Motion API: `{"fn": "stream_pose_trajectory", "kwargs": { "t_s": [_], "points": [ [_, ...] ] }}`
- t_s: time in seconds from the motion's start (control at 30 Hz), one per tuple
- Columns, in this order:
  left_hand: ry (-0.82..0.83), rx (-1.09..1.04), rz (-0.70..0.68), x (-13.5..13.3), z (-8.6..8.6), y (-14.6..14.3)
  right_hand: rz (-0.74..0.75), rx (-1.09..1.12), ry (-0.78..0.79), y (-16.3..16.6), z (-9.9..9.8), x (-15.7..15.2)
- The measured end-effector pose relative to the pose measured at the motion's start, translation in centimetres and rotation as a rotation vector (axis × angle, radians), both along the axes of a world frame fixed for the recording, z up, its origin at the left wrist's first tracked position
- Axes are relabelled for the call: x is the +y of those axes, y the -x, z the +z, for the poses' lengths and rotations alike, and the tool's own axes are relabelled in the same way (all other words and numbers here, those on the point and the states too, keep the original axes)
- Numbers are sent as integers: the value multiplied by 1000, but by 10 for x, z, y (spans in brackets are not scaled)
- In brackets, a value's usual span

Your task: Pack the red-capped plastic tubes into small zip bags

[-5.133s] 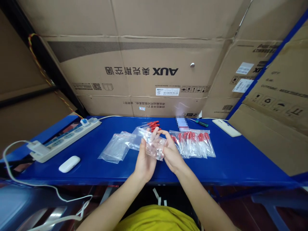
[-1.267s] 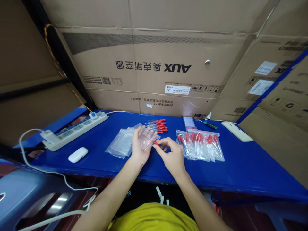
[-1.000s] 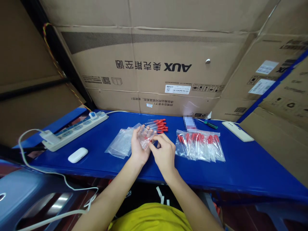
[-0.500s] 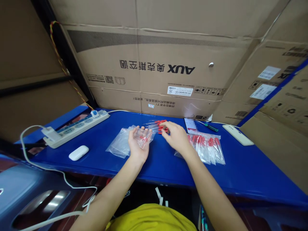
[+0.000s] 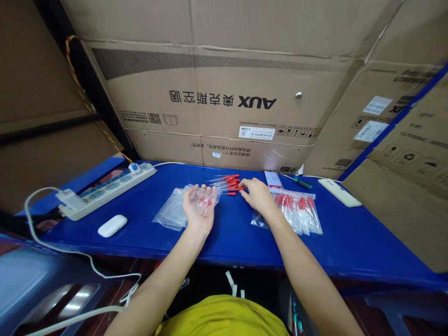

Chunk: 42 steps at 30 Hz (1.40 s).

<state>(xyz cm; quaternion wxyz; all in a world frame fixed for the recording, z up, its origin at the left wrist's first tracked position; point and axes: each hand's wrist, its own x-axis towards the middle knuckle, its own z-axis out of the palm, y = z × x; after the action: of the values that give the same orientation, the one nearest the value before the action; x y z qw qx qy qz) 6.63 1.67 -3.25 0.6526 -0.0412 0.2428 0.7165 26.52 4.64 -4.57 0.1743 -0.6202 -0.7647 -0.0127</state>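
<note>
My left hand (image 5: 199, 210), palm up with curled fingers, holds a clear zip bag (image 5: 213, 196); something red shows through its plastic. Flat clear bags (image 5: 170, 210) lie under and to the left of that hand. Beyond it is a loose pile of droppers (image 5: 229, 183), thin clear tubes with red bulbs pointing right. My right hand (image 5: 257, 193) reaches to the pile's right side, its thumb and fingertips closed around the red bulb of one dropper (image 5: 241, 188). Right of this hand lie several overlapping bags (image 5: 297, 212) filled with red-bulbed droppers.
On the blue table (image 5: 224, 238) are a white earbud case (image 5: 112, 226) and a power strip (image 5: 108, 189) at left. A card (image 5: 273, 179), a green-handled screwdriver (image 5: 303, 183) and a phone (image 5: 339, 192) lie at right. Cardboard (image 5: 217, 65) walls the back.
My right hand has moved from hovering over the pile to its right side, its fingertips now on a red bulb. My left hand keeps its bag. The view has shifted slightly.
</note>
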Motion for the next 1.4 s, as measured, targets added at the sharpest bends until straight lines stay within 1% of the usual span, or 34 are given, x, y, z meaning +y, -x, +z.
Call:
{"fn": "stream_pose_trajectory", "kwargs": {
  "t_s": [0.03, 0.1, 0.17, 0.23, 0.3, 0.43, 0.53, 0.73, 0.9, 1.0, 1.07, 1.23, 1.33, 1.4],
  "points": [
    [-3, -6, 5, 0, 0, 0, 40, 97, -56, -3, 1, -2],
    [-12, -12, 23, 1, -1, 1, 124, 351, -217, -7, 3, -8],
    [-9, -13, 46, 1, -1, 2, 166, 569, -386, -8, 6, -15],
    [0, -21, 67, 2, 0, 3, 192, 672, -493, -5, 8, -22],
    [3, -32, 87, 3, 1, 5, 246, 696, -525, -2, 10, -28],
    [-14, -39, 120, 6, 1, 11, 375, 714, -506, 5, 12, -34],
    [-29, -36, 110, 8, -2, 14, 450, 728, -477, 12, 10, -38],
    [-68, -41, 69, 6, -4, 10, 463, 657, -412, 33, 0, -42],
    [-138, 3, 37, 0, -8, 1, 548, 579, -354, 51, -11, -42],
    [-208, 25, -35, -3, -9, -3, 515, 525, -316, 57, -17, -41],
    [-222, 30, -65, -4, -9, -4, 495, 506, -298, 59, -19, -42],
    [-215, 9, -38, -2, -7, -2, 530, 532, -281, 59, -21, -43],
    [-214, 6, -55, -2, -7, -2, 499, 572, -260, 59, -22, -41],
    [-185, 9, -71, -3, -6, -3, 476, 609, -244, 60, -23, -39]
  ]
}}
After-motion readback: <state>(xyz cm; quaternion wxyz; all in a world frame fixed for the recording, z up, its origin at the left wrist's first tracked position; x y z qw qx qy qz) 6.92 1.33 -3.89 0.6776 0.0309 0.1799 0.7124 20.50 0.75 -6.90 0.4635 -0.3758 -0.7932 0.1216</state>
